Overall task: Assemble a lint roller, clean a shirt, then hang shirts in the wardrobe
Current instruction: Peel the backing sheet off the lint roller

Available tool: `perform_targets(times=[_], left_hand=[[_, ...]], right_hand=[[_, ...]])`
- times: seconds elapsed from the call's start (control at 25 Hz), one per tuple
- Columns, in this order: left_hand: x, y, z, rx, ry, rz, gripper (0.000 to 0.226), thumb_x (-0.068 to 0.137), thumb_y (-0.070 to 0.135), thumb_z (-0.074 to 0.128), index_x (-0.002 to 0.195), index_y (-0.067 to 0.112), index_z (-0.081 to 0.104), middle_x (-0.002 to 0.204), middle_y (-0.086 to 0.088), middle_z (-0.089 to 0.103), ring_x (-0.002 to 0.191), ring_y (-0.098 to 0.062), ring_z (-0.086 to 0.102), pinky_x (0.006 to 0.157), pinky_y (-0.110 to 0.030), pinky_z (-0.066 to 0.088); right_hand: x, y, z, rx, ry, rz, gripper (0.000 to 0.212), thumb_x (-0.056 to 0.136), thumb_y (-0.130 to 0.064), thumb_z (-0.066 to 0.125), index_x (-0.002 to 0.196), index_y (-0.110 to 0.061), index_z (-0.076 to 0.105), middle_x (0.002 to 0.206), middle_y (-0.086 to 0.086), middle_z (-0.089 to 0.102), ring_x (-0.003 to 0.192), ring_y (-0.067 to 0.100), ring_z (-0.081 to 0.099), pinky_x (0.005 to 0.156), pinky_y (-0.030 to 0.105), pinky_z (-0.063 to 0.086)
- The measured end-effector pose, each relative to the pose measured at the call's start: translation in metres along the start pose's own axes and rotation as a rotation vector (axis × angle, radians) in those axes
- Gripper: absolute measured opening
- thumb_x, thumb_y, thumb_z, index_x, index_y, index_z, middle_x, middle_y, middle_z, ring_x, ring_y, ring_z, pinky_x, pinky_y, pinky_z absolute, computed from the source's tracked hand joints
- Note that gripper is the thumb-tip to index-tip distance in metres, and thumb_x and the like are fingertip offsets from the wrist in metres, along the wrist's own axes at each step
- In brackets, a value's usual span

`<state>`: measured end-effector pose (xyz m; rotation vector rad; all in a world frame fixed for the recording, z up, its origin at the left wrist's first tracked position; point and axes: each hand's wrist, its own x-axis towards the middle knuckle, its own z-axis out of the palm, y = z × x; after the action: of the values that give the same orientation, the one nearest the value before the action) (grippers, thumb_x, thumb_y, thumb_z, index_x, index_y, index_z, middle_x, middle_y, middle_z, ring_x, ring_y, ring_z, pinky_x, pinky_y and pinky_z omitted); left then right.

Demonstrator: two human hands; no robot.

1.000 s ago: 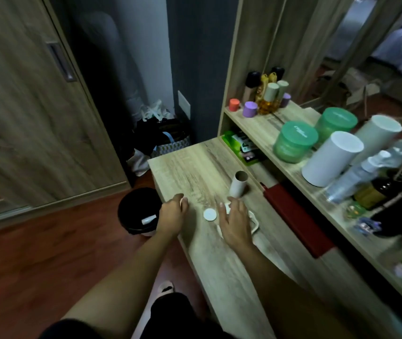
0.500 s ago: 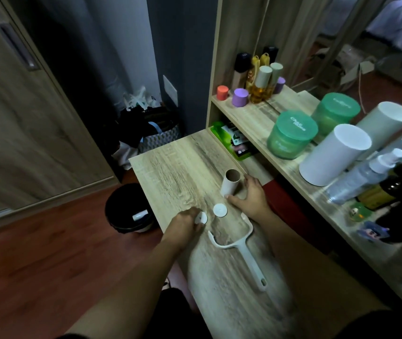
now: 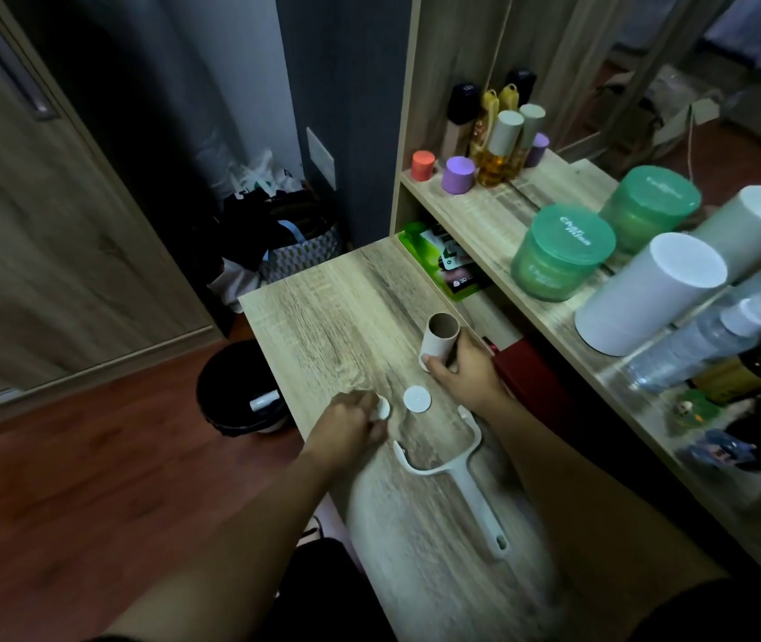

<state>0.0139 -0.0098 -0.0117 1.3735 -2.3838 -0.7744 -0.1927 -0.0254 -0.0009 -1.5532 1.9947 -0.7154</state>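
Observation:
A white lint roller handle (image 3: 455, 465) with a forked frame lies flat on the wooden table (image 3: 323, 312). A cardboard roll core (image 3: 439, 338) stands upright beyond it, and my right hand (image 3: 464, 370) grips its lower part. One white round end cap (image 3: 417, 399) lies flat on the table between my hands. My left hand (image 3: 351, 428) pinches a second white end cap (image 3: 382, 407) at the table surface, left of the handle's fork. No shirt is in view.
A raised shelf (image 3: 499, 215) at the right holds green jars (image 3: 561, 252), a white cylinder (image 3: 647, 294), bottles and small caps. A red box (image 3: 531, 382) sits under the shelf. A black bin (image 3: 239, 391) stands on the floor left of the table, with bags (image 3: 276, 234) behind it and a wardrobe door (image 3: 45, 201) at far left.
My right hand left the handle and went forward to grip the cardboard core. My left hand came in from the table's left edge and took hold of a white end cap.

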Motion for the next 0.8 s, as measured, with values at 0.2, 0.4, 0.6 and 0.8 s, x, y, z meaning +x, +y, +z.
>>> perform_targets(times=[0.2, 0.4, 0.6, 0.8], left_hand=[[0.009, 0.012, -0.028, -0.474, 0.325, -0.198, 0.033, 0.081, 0.022, 0.069, 0.112, 0.015, 0.058, 0.1, 0.002, 0.067, 0.088, -0.01, 0.065, 0.078, -0.024, 0.054], [0.011, 0.032, -0.048, -0.582, 0.27, -0.062, 0.04, 0.083, 0.018, 0.069, 0.122, 0.019, 0.058, 0.111, 0.008, 0.065, 0.096, -0.004, 0.065, 0.083, -0.02, 0.054], [0.009, 0.034, -0.045, -0.557, 0.252, -0.007, 0.04, 0.083, 0.024, 0.069, 0.122, 0.021, 0.059, 0.115, 0.007, 0.066, 0.097, -0.004, 0.066, 0.086, -0.029, 0.055], [0.007, 0.036, -0.048, -0.508, 0.285, 0.022, 0.038, 0.082, 0.015, 0.07, 0.119, 0.017, 0.062, 0.113, 0.005, 0.063, 0.093, -0.005, 0.065, 0.082, -0.015, 0.052]], right_hand=[[-0.014, -0.005, -0.012, 0.013, -0.021, -0.181, 0.052, 0.067, -0.032, 0.066, 0.111, -0.009, 0.051, 0.103, 0.006, 0.052, 0.091, 0.019, 0.05, 0.074, 0.028, 0.035], [-0.02, -0.006, -0.019, -0.102, -0.094, -0.327, 0.059, 0.065, -0.04, 0.058, 0.115, -0.01, 0.053, 0.11, 0.009, 0.053, 0.097, 0.021, 0.052, 0.08, 0.032, 0.042], [-0.021, -0.01, -0.018, -0.051, -0.093, -0.345, 0.051, 0.071, -0.028, 0.064, 0.118, -0.013, 0.05, 0.112, 0.006, 0.05, 0.099, 0.02, 0.052, 0.084, 0.036, 0.046], [-0.019, -0.01, -0.019, -0.027, -0.085, -0.378, 0.052, 0.07, -0.025, 0.066, 0.118, -0.013, 0.051, 0.113, 0.005, 0.05, 0.1, 0.018, 0.051, 0.084, 0.033, 0.044]])
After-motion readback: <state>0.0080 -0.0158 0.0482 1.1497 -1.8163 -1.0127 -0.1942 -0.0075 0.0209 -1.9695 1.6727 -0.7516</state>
